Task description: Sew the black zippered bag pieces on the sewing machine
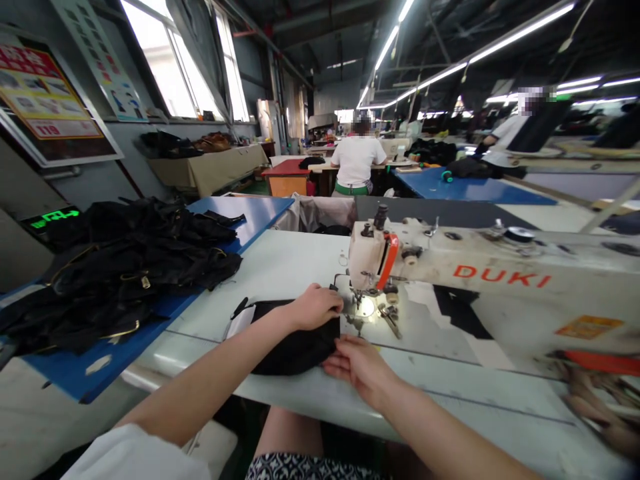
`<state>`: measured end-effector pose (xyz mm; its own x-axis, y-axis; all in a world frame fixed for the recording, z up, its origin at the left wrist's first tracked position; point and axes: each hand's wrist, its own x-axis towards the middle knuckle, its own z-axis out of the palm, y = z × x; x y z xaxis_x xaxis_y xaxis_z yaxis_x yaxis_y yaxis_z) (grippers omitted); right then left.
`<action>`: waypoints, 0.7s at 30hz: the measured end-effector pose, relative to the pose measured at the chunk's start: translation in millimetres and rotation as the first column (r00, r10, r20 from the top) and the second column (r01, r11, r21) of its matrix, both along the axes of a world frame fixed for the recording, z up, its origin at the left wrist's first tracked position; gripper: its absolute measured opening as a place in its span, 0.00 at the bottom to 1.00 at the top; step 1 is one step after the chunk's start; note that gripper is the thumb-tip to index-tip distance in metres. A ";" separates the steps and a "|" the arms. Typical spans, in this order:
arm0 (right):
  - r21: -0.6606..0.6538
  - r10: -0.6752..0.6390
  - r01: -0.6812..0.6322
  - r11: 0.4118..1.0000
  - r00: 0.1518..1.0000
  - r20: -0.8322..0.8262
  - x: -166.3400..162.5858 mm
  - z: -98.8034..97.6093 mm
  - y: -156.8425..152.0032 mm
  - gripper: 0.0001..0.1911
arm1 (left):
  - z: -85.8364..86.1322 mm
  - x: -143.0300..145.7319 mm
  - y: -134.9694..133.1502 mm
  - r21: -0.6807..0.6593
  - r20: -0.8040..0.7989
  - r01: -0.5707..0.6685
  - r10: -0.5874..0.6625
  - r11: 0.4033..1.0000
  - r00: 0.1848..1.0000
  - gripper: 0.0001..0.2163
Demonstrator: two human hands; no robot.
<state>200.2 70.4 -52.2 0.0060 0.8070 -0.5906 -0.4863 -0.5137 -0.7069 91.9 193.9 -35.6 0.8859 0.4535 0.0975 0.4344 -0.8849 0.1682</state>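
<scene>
Fabric piece [295, 347] on worktable [300, 257], sewing machine [425, 257] right; cloth heap [135, 267] (on side table [263, 208]) left.

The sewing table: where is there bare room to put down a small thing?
Free: behind the black piece, between blue table and sewing machine; between right forearm and the scraps beside the machine. Crowded: near the machine head, where left hand and right hand touch the piece; under the black pile.

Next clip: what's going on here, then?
A person is at a sewing machine with both hands on a piece of black cloth. The left hand is at its far side and the right hand grips its near edge. The cloth lies just left of the needle. Farther left, a heap of black pieces covers part of a blue table.
</scene>
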 end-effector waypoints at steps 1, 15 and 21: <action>0.005 0.036 -0.036 0.999 0.999 0.013 3.8 1.5 -0.7 0.03 | 0.0 0.4 0.0 -0.020 0.015 0.004 -0.004 1.000 1.000 0.03; 0.205 -0.434 -0.831 0.517 -0.048 0.899 48.0 -15.6 14.4 0.08 | 1.8 6.6 3.8 -0.071 0.035 0.006 -0.003 0.997 0.999 0.02; 0.194 -0.617 -0.904 0.380 -0.091 0.782 58.0 -23.0 21.4 0.07 | -1.4 11.5 8.4 -0.064 0.039 0.010 -0.008 0.998 0.999 0.02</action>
